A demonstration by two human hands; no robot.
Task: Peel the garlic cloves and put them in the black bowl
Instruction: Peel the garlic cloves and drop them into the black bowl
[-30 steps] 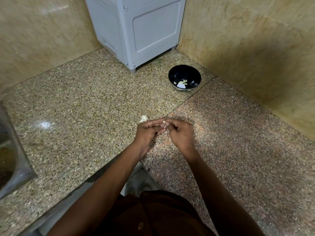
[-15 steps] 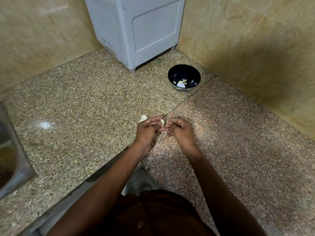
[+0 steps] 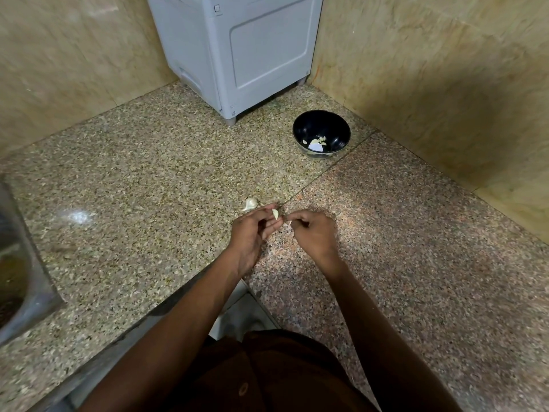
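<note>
Pale, curved garlic clove (image 3: 275,214), pinched at the left hand (image 3: 252,233) fingertips above the speckled granite counter (image 3: 148,179).
The left hand seems to steady it so the right hand (image 3: 313,233), fingers curled and pinching a scrap of skin (image 3: 288,222), can strip it. The clove looks smooth and mostly bare; the glossy black bowl (image 3: 300,130), well apart, already holds pale pieces.

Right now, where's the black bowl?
In the head view, the black bowl sits on the countertop at the far right, right of the grey appliance, well beyond both hands.
</note>
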